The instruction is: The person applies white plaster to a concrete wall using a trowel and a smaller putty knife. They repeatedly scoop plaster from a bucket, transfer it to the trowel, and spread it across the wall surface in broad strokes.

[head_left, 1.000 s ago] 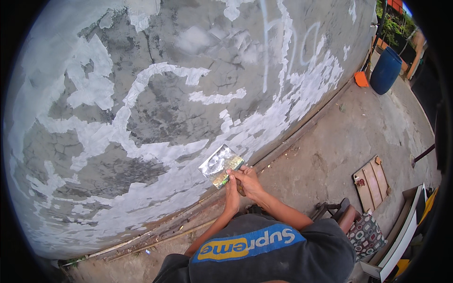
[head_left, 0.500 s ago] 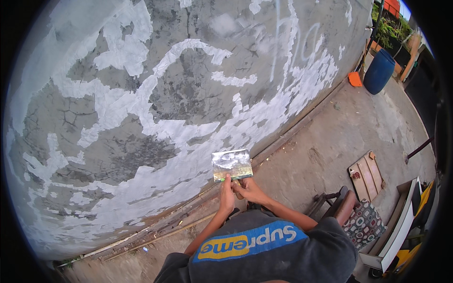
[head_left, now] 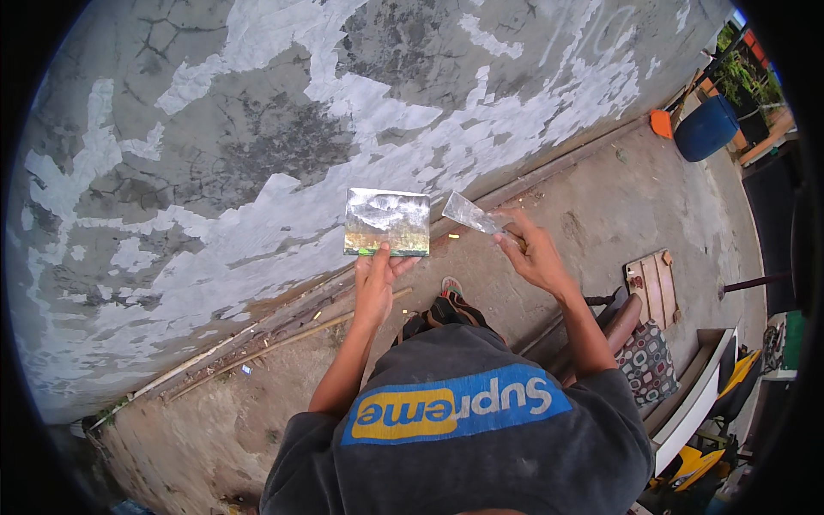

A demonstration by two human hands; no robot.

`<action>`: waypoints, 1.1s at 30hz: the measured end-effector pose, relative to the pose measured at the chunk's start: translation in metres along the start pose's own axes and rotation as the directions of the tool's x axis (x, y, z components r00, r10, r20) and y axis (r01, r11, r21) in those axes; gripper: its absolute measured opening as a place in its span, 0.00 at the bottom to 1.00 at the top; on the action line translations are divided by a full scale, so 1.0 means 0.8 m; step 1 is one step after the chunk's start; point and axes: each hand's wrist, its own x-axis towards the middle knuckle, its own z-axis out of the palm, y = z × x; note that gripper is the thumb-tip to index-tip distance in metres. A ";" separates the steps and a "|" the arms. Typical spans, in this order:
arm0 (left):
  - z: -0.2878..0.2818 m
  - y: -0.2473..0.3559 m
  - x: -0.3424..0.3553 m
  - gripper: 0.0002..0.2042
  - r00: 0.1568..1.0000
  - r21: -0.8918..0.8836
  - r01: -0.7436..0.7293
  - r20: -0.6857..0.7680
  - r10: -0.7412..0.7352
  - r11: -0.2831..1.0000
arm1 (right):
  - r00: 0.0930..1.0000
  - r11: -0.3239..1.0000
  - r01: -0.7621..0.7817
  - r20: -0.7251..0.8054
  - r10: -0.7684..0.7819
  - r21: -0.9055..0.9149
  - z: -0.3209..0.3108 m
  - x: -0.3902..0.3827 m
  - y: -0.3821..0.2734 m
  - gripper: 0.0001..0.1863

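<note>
My left hand [head_left: 375,279] grips a flat rectangular plate [head_left: 387,221] by its near edge, thumb on top. White paste is smeared over the plate's far part, and its near part is stained yellowish and green. To the right of it, my right hand [head_left: 539,259] is closed round the handle of a putty knife [head_left: 470,213]. The knife's blade points up and left toward the plate, with a gap between them. Ahead stands a cracked grey wall [head_left: 283,154] with broad patches of white filler; neither tool visibly touches it.
A thin pole [head_left: 283,350] lies along the wall's foot. On the right are a patterned cushion [head_left: 648,365] on a seat, a wooden panel [head_left: 657,292] on the ground and a white open box [head_left: 693,403]. Farther off stands a blue barrel [head_left: 706,129] beside an orange object [head_left: 661,124].
My hands were close together at the plate; the right has moved away to the right with the putty knife, whose blade now shows. The view has shifted, with more ground in sight.
</note>
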 end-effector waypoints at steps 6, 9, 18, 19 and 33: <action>-0.028 -0.018 -0.023 0.17 1.000 0.143 0.008 -0.025 -0.004 0.990 | 0.985 0.982 0.174 0.036 -0.171 -0.074 0.022 -0.009 -0.024 0.13; -0.027 -0.015 -0.031 0.18 0.998 0.148 -0.054 0.038 0.049 0.988 | 0.984 0.980 0.175 0.023 -0.174 -0.096 0.026 -0.016 -0.033 0.12; -0.026 -0.008 -0.047 0.15 0.989 0.155 -0.144 0.053 0.138 0.977 | 0.995 0.993 0.100 0.018 -0.099 -0.056 0.047 -0.025 -0.029 0.11; -0.028 -0.007 -0.047 0.15 0.989 0.159 -0.140 0.066 0.131 0.977 | 0.995 0.994 0.095 0.014 -0.095 -0.060 0.048 -0.024 -0.027 0.11; -0.045 0.004 -0.045 0.14 0.985 0.301 -0.057 0.174 0.004 0.952 | 0.950 0.950 0.313 0.003 -0.313 0.006 0.053 -0.002 -0.022 0.11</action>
